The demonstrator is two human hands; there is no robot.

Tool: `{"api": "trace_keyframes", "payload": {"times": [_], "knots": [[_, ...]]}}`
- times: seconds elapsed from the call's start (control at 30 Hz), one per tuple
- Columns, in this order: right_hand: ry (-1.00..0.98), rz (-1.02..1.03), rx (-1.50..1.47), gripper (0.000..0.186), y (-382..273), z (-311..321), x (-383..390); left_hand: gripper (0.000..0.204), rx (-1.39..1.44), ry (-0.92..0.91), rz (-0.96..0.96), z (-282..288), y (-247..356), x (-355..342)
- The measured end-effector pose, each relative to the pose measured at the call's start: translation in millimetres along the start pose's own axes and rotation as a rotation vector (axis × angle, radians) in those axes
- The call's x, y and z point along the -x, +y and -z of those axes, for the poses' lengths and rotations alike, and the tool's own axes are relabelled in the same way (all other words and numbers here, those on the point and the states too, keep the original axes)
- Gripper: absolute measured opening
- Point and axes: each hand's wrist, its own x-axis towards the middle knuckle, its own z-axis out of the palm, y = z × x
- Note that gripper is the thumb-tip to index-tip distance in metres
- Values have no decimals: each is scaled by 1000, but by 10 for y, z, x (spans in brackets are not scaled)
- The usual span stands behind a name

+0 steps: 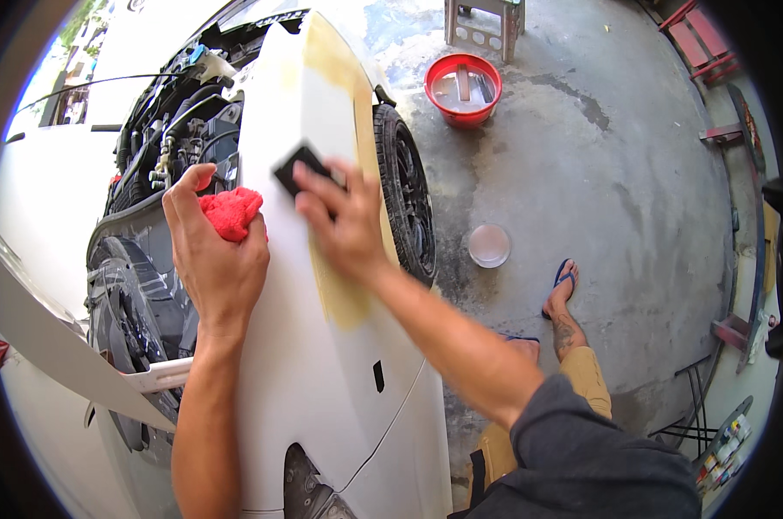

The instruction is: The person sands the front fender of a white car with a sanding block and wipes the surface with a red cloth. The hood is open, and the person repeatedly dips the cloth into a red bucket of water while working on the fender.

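Observation:
My left hand (217,281) is closed around a crumpled red cloth (232,214), above the inner edge of a white car fender (274,363). In my right hand (350,221), slightly blurred, is a black sanding block (287,176), which looks to be against the top of the fender. Beneath and beside that hand runs a yellowish, dull patch (344,303), spreading along the fender's outer side toward the front. The block's underside is hidden.
The uncovered engine bay (197,130) lies left of the fender, a black wheel (406,195) to its right. On the concrete floor stand a red bucket (462,119) of cloudy water, a small round tub (490,246) and a grey step stool (485,35).

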Motion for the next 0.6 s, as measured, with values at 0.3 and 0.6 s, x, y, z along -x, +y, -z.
{"api": "trace_keyframes", "payload": {"times": [0.3,0.6], "knots": [[36,-1,-37,40,110,-145,-255,63,34,3,42,-9,0,1],[-170,141,-20,65,-273,393,982,62,23,0,49,-1,-19,-21]]}}
